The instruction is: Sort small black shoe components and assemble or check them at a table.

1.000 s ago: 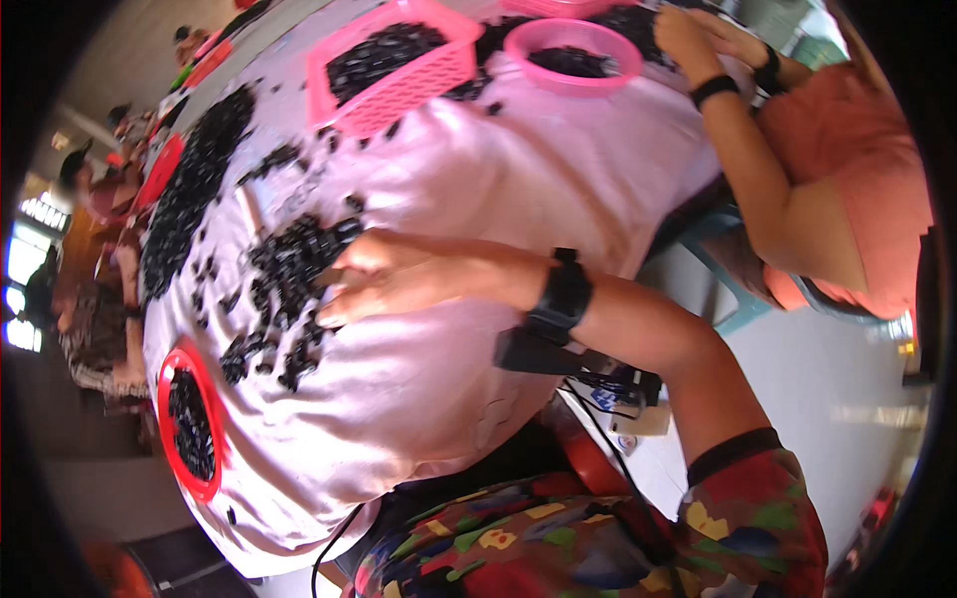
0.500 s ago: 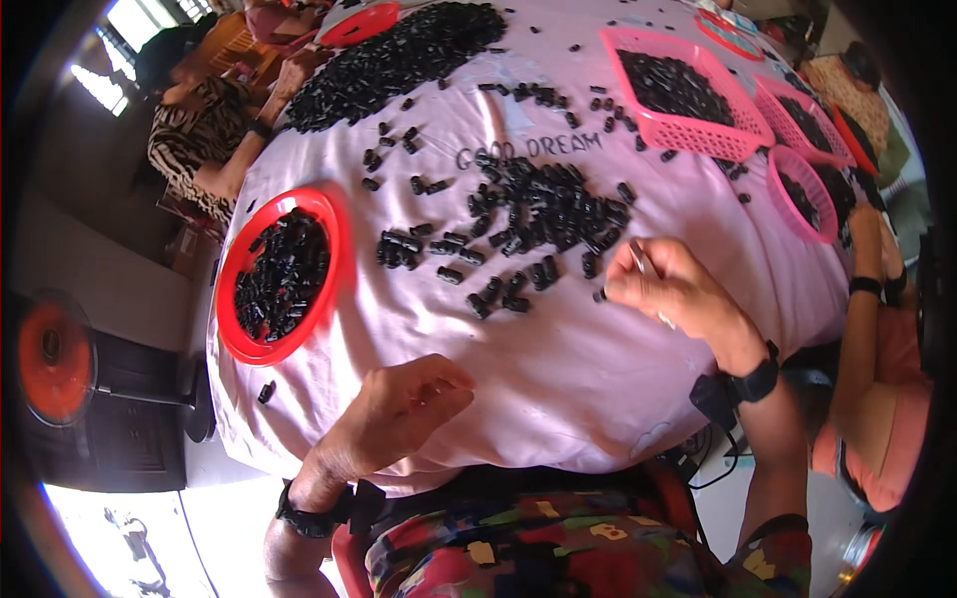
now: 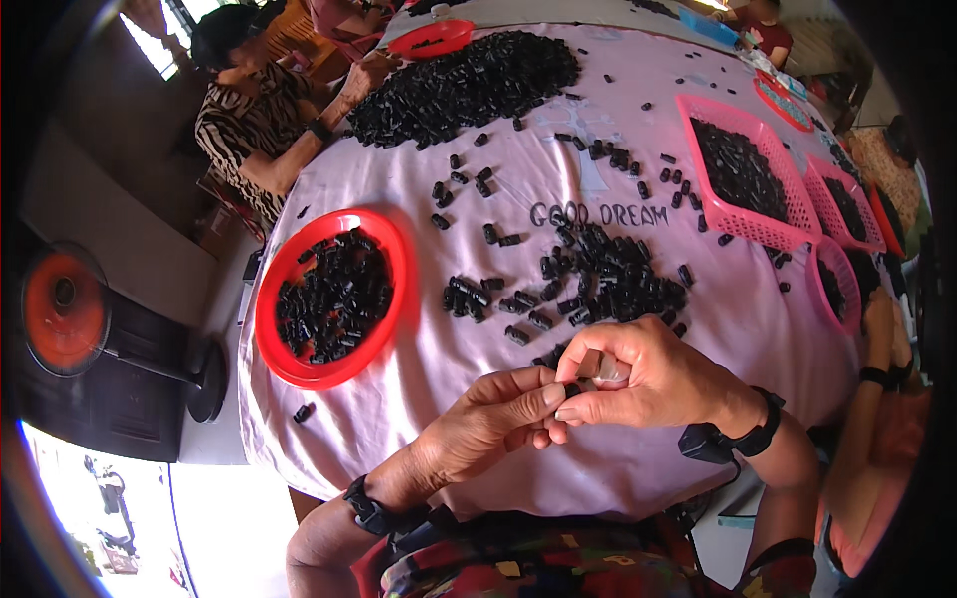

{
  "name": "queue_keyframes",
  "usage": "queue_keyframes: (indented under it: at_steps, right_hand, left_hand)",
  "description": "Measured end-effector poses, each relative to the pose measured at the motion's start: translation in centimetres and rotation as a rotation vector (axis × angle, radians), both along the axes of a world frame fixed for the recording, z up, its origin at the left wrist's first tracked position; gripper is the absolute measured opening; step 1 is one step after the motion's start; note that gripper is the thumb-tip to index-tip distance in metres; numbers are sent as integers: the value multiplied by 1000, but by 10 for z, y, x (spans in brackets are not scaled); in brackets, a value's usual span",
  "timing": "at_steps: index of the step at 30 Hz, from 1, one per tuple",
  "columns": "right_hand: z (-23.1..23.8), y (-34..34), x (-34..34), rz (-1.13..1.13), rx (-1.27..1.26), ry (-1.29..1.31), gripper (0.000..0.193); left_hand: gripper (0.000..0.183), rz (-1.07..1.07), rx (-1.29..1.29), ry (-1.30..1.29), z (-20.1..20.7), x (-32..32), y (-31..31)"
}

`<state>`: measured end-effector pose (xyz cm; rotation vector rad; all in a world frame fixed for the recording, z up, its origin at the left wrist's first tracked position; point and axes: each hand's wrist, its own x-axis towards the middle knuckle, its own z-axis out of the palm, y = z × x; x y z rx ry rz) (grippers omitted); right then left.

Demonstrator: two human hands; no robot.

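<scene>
My left hand (image 3: 488,414) pinches a small black cylindrical plastic piece (image 3: 572,390) between thumb and fingertips, over the near part of the table. Right against it is my right hand (image 3: 653,384), its thumb and forefinger closing on the same piece. Inside the curl of the right fingers shows a small silvery metal tool (image 3: 605,367); its kind is hard to make out, and the fingers hide most of it. Just beyond both hands lies a loose heap of similar black pieces (image 3: 623,284) on the pink tablecloth (image 3: 478,354).
On the left stands a red bowl (image 3: 399,289) of black pieces. A larger black heap (image 3: 469,90) lies far left, beside a person in a striped top (image 3: 249,130). Pink baskets (image 3: 788,234) line the right side, near another person's arm (image 3: 877,339). A fan (image 3: 65,304) stands left.
My hands, apart before, have come together. The left rose and moved right; the right, carrying the silvery tool, moved down toward it. A black piece now sits between them. The view has shifted.
</scene>
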<state>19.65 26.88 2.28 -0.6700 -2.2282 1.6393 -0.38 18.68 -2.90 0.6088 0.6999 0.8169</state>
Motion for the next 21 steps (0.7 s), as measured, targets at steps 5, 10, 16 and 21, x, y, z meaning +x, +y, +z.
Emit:
queue_keyframes:
  at_steps: [5,10,16,21]
  right_hand:
    - [-14,21,-18,-48,-244,203,27]
    - [-37,33,-18,-212,-93,148,23]
    - [-42,33,-14,-258,77,85,29]
    - [-43,31,-18,-242,245,25,37]
  left_hand:
    - [22,95,-110,-163,-5,-8,18]
    - [26,121,-86,-316,-17,-14,41]
    - [28,134,-161,-382,-22,-19,46]
    - [27,120,-167,-386,-29,-17,48]
